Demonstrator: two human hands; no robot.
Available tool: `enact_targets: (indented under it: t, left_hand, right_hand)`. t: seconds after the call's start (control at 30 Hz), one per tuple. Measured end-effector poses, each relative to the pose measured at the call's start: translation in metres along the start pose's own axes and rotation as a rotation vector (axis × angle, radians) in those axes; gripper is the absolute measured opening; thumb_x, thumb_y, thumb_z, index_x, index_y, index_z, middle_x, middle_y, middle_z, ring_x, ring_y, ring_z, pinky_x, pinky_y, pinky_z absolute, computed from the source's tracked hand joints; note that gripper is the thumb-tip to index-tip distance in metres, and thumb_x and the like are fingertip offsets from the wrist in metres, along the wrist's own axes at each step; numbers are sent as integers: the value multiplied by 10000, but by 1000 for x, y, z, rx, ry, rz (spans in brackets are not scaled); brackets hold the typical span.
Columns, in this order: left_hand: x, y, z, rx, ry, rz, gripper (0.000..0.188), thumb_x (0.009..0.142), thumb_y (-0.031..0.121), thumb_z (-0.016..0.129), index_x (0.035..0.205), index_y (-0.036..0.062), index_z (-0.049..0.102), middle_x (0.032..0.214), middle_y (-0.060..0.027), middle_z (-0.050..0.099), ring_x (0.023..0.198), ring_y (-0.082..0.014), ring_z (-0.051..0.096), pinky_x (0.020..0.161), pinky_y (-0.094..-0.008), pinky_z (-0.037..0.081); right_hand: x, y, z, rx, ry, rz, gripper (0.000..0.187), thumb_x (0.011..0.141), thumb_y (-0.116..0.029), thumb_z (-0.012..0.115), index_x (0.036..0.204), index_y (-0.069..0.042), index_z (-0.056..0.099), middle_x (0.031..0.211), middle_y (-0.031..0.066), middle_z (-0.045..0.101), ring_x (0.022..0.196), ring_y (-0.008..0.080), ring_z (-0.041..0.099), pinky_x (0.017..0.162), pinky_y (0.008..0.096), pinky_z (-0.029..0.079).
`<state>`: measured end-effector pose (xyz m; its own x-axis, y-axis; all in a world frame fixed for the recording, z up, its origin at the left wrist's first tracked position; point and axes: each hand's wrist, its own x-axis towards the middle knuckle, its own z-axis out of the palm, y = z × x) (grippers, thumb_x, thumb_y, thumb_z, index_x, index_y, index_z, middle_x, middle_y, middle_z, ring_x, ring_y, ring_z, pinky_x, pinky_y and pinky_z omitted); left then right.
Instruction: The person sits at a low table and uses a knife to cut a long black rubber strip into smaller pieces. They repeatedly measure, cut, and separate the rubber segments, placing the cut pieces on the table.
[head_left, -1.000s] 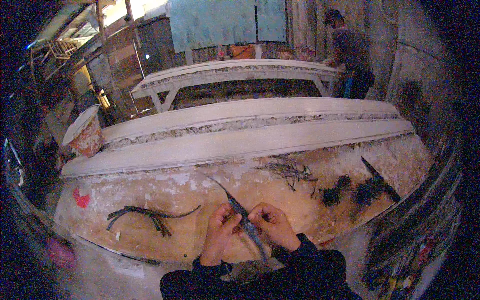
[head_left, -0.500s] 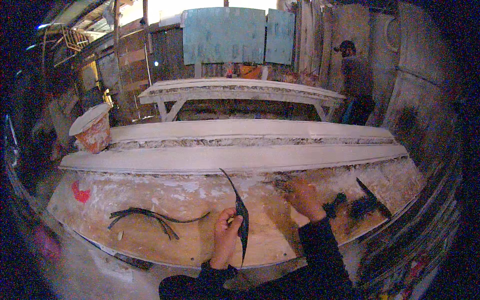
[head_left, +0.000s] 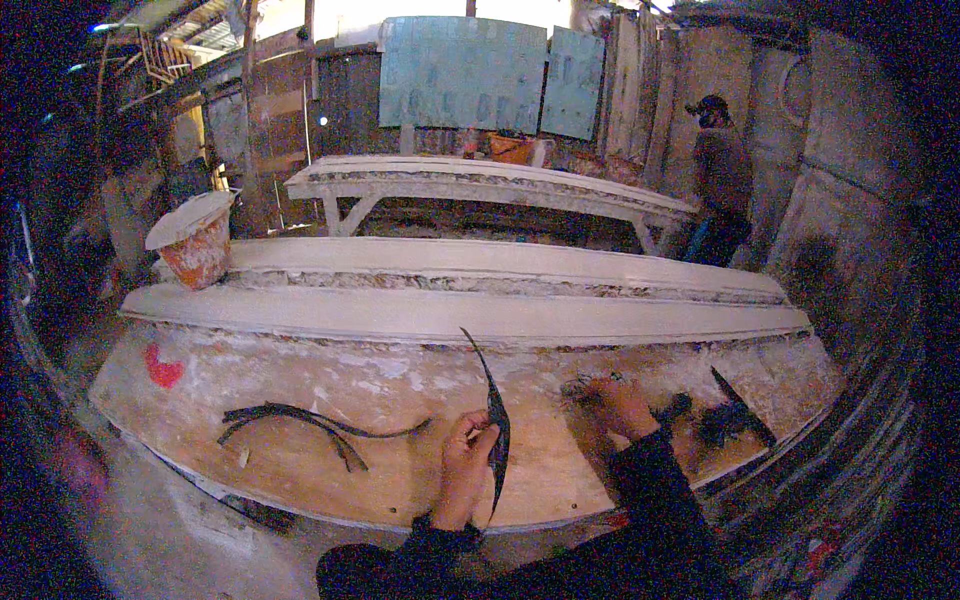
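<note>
The left hand (head_left: 466, 455) is pinching a dark curved strip (head_left: 493, 420) near its middle, fingers closed on it, so the strip is running from the hand's 12 o'clock up over the workbench (head_left: 300, 480) and down past its 5 o'clock toward the bench's near edge. The right hand (head_left: 622, 403) is reaching out at the left hand's 2 o'clock, resting on a dark tangle of scraps (head_left: 583, 385); whether its fingers are gripping them cannot be told.

Curved strips (head_left: 300, 425) lie on the workbench (head_left: 330, 480) (left of the bundle (head_left: 585, 388)), bucket (head_left: 195, 245) behind.
</note>
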<state>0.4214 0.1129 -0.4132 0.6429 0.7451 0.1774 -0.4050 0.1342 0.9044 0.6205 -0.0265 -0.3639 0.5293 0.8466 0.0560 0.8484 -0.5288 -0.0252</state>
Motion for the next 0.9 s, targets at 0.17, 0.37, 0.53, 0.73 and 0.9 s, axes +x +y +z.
enact_targets:
  t: [0.17,0.37,0.53,0.73,0.9]
  left_hand:
    - [0,5,-1,-10,-15,-62,147,788,72,546,933,47,532,805,-6,548,682,-84,509,551,-203,419]
    - [-3,9,1,-129,14,-94,156,792,70,537,944,39,521,780,-1,534,665,-81,504,512,-205,408]
    - [1,6,0,-32,22,-73,163,791,62,534,948,24,513,777,-2,522,659,-80,501,546,-204,415]
    - [-4,12,8,-104,90,-39,160,796,64,522,950,18,512,808,-2,527,698,-88,492,629,-202,410]
    - [-9,26,5,-17,71,-126,170,803,86,524,962,26,511,789,13,530,641,-48,464,540,-184,374]
  right_hand:
    - [-18,3,-14,-88,-108,102,326,752,-310,545,1056,-196,569,1024,77,571,962,300,532,856,616,270]
    - [-27,19,-6,-82,30,59,309,695,-258,610,988,-163,586,962,77,589,928,283,546,862,554,303]
    - [-48,-46,-60,-185,219,-53,287,668,-244,631,940,-162,586,926,60,598,891,250,558,846,505,329]
    - [-114,-194,-144,-45,45,-806,255,696,-191,511,932,-117,573,916,51,582,862,222,554,839,440,372]
    - [-134,-221,-164,245,292,-1179,182,692,-148,525,845,-59,563,808,69,553,763,222,544,846,442,375]
